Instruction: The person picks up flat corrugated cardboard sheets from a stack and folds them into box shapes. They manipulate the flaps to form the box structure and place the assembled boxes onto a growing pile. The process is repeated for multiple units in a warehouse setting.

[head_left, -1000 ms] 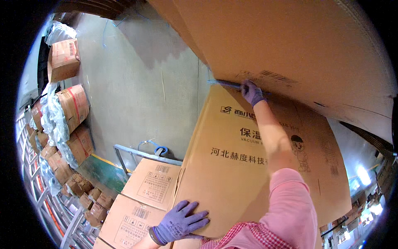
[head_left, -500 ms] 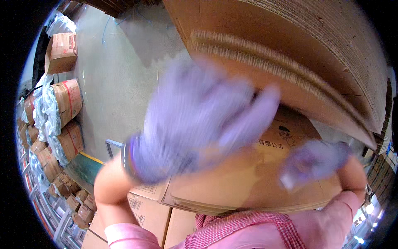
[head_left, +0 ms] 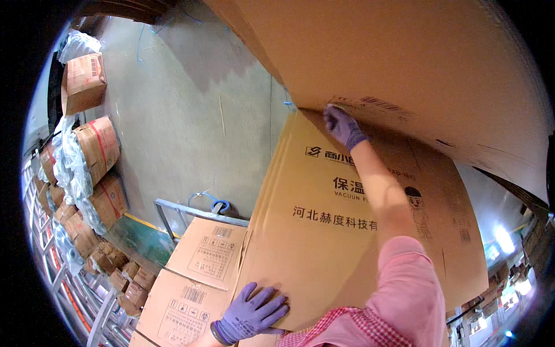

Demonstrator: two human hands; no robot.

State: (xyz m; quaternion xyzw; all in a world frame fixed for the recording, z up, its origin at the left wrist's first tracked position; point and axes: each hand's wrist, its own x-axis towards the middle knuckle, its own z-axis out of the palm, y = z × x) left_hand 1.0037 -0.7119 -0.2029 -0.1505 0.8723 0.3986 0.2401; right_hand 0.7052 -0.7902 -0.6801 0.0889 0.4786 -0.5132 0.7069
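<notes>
A pile of flattened cardboard cartons point(head_left: 324, 254) lies in front of me, with dark print and a small cartoon figure on its top face. My left hand point(head_left: 250, 314), in a purple glove, rests with spread fingers on the near left corner of the pile. Reaching across to the far side, my right hand point(head_left: 342, 124), gloved alike, has its fingers curled at the lower edge of a large upright cardboard sheet point(head_left: 404, 58). That sheet leans up from the back of the pile and fills the upper right. The right fingertips are partly hidden against it.
Closed cartons point(head_left: 193, 301) stand at the lower left, beside a blue-grey metal frame point(head_left: 165, 217) and a coil of blue strap point(head_left: 219, 206). Along the far left are brown boxes point(head_left: 95, 144) with clear plastic wrap point(head_left: 72, 159). Grey floor point(head_left: 191, 115) spreads between.
Both hands were blurred and raised over the pile. My left hand has dropped to its near corner; my right hand has moved to its far edge. The tilted cardboard now shows its broad face.
</notes>
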